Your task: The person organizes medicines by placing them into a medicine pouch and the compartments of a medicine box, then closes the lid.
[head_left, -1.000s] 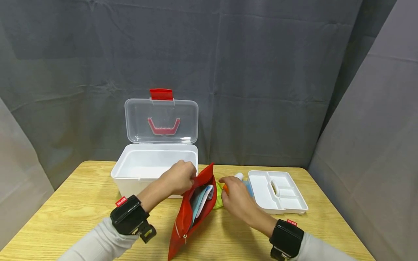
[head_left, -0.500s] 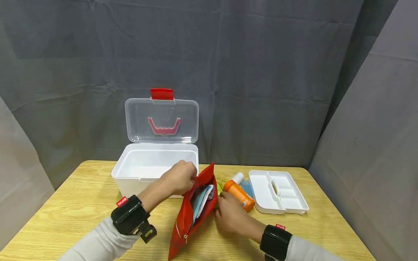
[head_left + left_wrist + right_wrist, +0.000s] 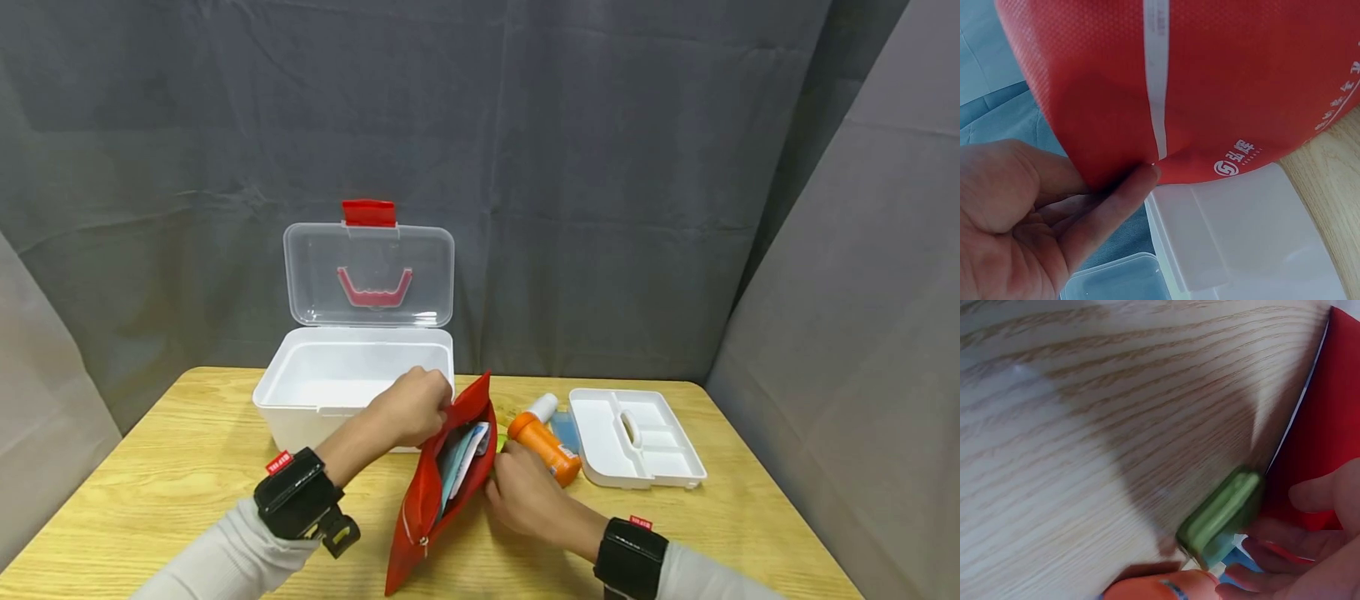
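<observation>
In the head view my left hand (image 3: 416, 408) pinches the top edge of a red zip pouch (image 3: 408, 542). The left wrist view has its thumb and fingers at a corner of the pouch (image 3: 1210, 87). The pouch stands tilted, mouth gaping, with pale papers or packets (image 3: 463, 462) inside. My right hand (image 3: 525, 492) is low against the pouch's right side. In the right wrist view its thumb and fingers (image 3: 1316, 494) are apart, red fabric showing between them. The fingertips lie right beside a small green object (image 3: 1222, 515), partly hidden in the head view.
An orange bottle (image 3: 551, 454) lies beyond the right hand, with a white-capped item (image 3: 543, 407) and a blue piece (image 3: 565, 431) behind. A white divided tray (image 3: 600, 433) sits at right. The white box (image 3: 300, 417) with raised clear lid (image 3: 322, 275) stands behind the left hand.
My right hand has come away from the orange bottle, leaving it lying on the table, and moved left and nearer to the pouch's side. The left hand keeps its hold on the pouch.
</observation>
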`<action>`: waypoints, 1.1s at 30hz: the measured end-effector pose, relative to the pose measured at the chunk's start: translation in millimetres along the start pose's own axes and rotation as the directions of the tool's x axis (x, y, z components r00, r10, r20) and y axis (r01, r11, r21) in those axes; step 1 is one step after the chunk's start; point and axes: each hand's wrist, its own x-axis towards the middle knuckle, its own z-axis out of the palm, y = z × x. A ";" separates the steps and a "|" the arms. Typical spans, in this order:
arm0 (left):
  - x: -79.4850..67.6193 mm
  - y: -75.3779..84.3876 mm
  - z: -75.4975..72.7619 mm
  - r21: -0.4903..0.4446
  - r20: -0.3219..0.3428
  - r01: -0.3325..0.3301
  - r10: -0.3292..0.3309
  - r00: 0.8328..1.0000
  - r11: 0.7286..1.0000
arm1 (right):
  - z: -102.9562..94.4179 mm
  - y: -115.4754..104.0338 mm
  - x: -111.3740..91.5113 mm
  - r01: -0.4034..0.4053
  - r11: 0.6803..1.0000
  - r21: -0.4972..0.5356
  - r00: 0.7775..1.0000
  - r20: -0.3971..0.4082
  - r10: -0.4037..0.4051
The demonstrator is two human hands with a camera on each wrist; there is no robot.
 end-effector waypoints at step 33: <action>2.1 3.9 3.3 -0.038 0.017 0.022 -0.021 1.000 0.999 | -19.1 13.3 0.0 -0.384 0.915 0.120 0.833 0.472 0.288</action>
